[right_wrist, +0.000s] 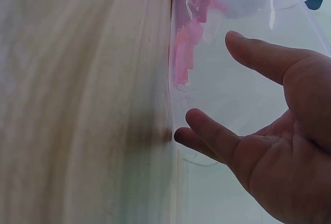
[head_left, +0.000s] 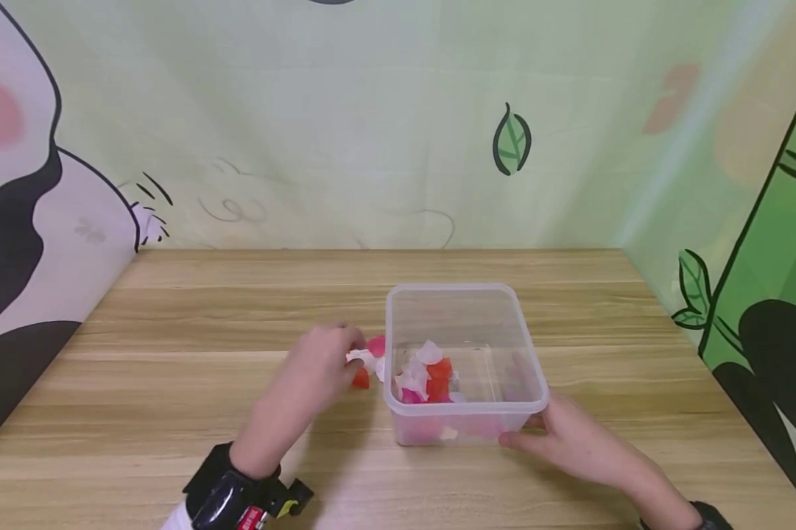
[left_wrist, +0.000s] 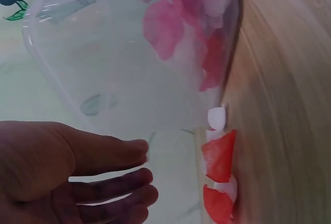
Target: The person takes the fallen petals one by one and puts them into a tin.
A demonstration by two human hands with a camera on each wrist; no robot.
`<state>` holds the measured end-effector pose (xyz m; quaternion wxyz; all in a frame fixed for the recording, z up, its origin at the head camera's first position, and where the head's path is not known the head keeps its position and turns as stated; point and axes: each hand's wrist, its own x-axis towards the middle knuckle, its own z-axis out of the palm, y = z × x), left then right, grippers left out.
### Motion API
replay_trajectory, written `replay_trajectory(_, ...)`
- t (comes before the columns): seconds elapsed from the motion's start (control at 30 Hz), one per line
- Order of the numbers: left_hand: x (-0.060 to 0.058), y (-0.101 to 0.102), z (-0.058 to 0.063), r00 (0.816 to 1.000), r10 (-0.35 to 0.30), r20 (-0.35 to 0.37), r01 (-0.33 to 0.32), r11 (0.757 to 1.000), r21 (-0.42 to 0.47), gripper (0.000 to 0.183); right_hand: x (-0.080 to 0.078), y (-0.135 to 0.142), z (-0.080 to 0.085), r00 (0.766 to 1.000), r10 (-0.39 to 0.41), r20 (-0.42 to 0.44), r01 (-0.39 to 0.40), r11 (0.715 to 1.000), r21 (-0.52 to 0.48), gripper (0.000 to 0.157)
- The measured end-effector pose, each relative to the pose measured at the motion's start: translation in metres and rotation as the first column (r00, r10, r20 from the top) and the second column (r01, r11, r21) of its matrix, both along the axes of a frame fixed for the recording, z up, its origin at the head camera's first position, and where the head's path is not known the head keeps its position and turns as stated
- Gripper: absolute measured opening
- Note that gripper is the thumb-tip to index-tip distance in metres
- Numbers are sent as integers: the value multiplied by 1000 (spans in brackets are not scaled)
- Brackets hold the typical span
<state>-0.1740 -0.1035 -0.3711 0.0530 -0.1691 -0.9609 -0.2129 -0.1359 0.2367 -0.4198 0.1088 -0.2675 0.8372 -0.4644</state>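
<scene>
A clear plastic box without a lid stands on the table, with pink, white and red petal-like pieces gathered toward its left side. More such pieces, white and red, lie on the wood just outside its left wall. My left hand is over these loose pieces; its thumb and bent fingers are apart, and the left wrist view shows nothing between them. My right hand rests at the box's near right corner, thumb by the front wall. In the right wrist view its fingers reach out extended along the box's lower side.
The wooden table runs back to a pale green printed backdrop with cartoon drawings. A black wrist device sits on the left forearm, and a dark band shows on the right wrist.
</scene>
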Motion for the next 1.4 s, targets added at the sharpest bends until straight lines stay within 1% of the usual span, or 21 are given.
replay_trajectory(0.1,-3,0,-7,998,-5,62,6,1000,-18,14,0,0,0,1000,1,3,-1,1000,0,82)
replay_trajectory(0.2,-6,-1,-14,995,-17,99,20,999,-37,15,0,0,0,1000,2,4,-2,1000,3,83)
replay_trajectory(0.3,-8,-2,-20,994,-31,109,37,998,-53,16,0,1,0,1000,4,2,-4,1000,0,81)
replay_trajectory(0.4,-11,-3,-25,991,-30,132,37,998,-52,14,0,1,0,1000,6,3,-6,1000,-5,81)
replay_trajectory(0.53,-14,-4,-30,986,-24,167,30,999,-35,12,0,1,1,1000,4,-1,-4,1000,1,76)
replay_trajectory(0.67,-16,-4,-34,985,-24,173,29,999,-26,13,0,0,1,1000,0,-5,0,1000,9,73)
replay_trajectory(0.8,-16,-4,-36,987,-27,161,31,999,-20,17,0,0,1,1000,-4,-6,4,1000,12,74)
replay_trajectory(0.9,-16,-5,-34,989,-39,146,41,999,-9,19,0,0,1,1000,-4,-5,4,1000,9,71)
replay_trajectory(1.07,-16,-7,-30,991,-64,121,62,998,19,21,0,0,1,1000,-2,-4,2,1000,4,69)
replay_trajectory(1.23,-14,-10,-22,992,-80,101,73,995,65,22,1,0,1,1000,-6,-10,6,1000,10,68)
replay_trajectory(1.33,-12,-11,-16,995,-82,53,77,993,93,22,1,0,1,1000,-5,-12,5,1000,12,65)
replay_trajectory(1.4,-11,-11,-12,996,-85,-6,85,991,106,21,1,0,1,1000,-3,-11,3,1000,10,63)
